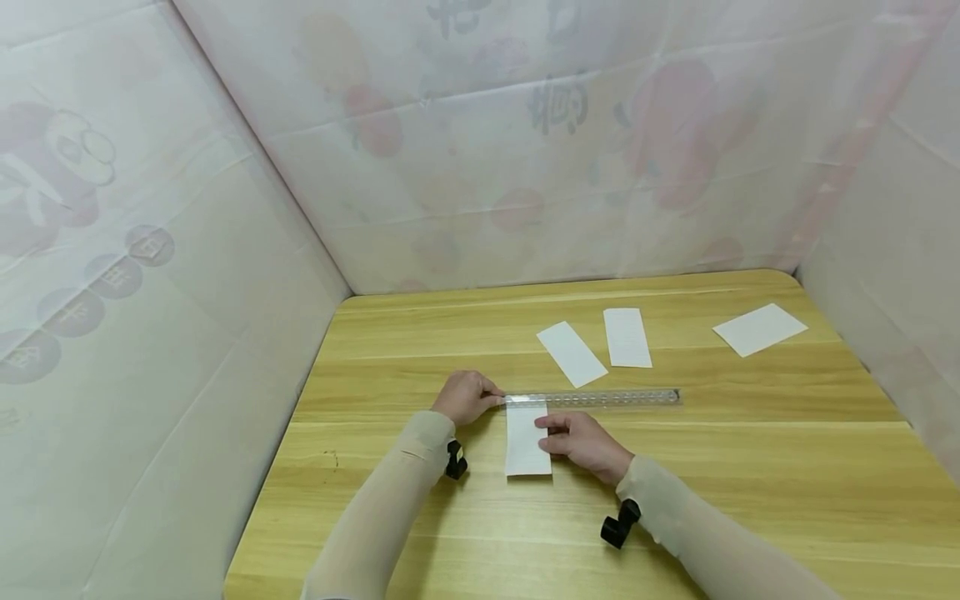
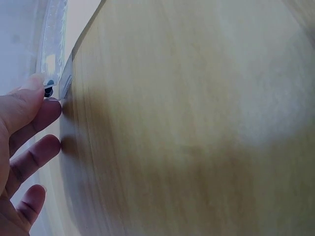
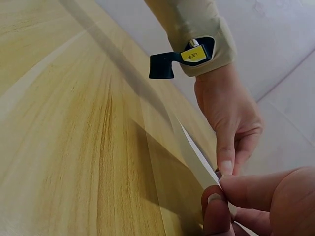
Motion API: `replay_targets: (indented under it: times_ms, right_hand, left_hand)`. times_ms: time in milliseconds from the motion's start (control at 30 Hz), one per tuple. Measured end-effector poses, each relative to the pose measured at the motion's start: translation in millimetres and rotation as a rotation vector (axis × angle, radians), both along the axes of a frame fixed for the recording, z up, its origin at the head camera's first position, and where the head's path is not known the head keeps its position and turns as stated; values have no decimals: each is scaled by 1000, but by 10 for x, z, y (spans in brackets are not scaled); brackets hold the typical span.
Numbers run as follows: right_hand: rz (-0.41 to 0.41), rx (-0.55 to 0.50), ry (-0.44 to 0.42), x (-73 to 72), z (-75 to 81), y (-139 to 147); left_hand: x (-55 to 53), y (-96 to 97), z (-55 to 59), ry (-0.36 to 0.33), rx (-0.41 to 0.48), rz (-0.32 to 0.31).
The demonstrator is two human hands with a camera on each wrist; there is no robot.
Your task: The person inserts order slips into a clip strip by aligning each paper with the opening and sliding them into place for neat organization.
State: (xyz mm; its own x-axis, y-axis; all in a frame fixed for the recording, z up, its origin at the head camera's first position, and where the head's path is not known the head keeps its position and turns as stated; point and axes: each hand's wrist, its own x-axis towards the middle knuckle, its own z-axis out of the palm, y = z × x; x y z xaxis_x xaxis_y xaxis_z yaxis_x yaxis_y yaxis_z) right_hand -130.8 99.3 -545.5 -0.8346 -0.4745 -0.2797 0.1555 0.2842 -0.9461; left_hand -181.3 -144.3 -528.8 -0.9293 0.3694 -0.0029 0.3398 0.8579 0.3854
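With the left grip, pinches the end of a clear ruler reaching rightward, pinches the paper slip, in between, with the right grip, seems to be aligning both, and probably next needs to steady the ruler.

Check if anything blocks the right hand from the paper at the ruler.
Nothing visible does: the right hand pinches the paper by its right edge. The clear ruler overlaps the paper's far end; the left hand pinches the ruler's left end.
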Motion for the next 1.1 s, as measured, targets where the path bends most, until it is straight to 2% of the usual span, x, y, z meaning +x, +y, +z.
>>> replay_targets:
  times_ms: [467,800,1100]
  right_hand:
    - [-7,-14,-10,35,50,51]
    - [-11,-13,25,31,-1,95]
    - [4,-29,35,50,42,140]
  left_hand:
    - [5,-11,-9,0,7,-1]
    - [2,-13,-30,21,0,-19]
    - [8,-6,-19,37,-1,-30]
